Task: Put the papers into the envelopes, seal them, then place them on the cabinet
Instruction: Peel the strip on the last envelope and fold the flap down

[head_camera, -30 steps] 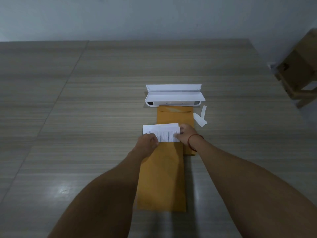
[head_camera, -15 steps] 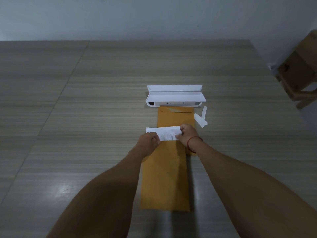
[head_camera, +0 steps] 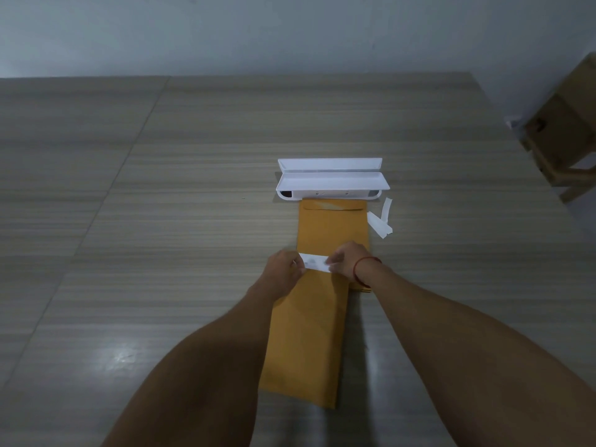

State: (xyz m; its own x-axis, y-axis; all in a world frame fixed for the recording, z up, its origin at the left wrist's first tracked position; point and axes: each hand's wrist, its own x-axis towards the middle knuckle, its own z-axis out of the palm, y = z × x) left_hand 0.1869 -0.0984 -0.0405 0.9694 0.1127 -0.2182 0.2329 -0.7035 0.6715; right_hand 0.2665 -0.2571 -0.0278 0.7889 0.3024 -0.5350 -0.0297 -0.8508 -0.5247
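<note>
A long brown envelope (head_camera: pixel 306 343) lies lengthwise on the table between my forearms. A narrow strip of white paper (head_camera: pixel 314 262) sticks out of its far open end. My left hand (head_camera: pixel 283 269) pinches the paper's left edge at the envelope mouth. My right hand (head_camera: pixel 346 259), with a red string on the wrist, pinches the right edge. Behind my hands lies a stack of more brown envelopes (head_camera: pixel 332 225), flap end toward a white holder.
A white plastic holder (head_camera: pixel 332 180) with its lid up stands just beyond the envelope stack. Two peeled white strips (head_camera: pixel 380 221) lie to its right. A wooden stool (head_camera: pixel 567 130) stands off the table's right edge. A grey wall backs the table.
The white paper has slid further into the envelope; only a thin strip shows now. Both hands stayed at the envelope mouth, moving slightly nearer me.
</note>
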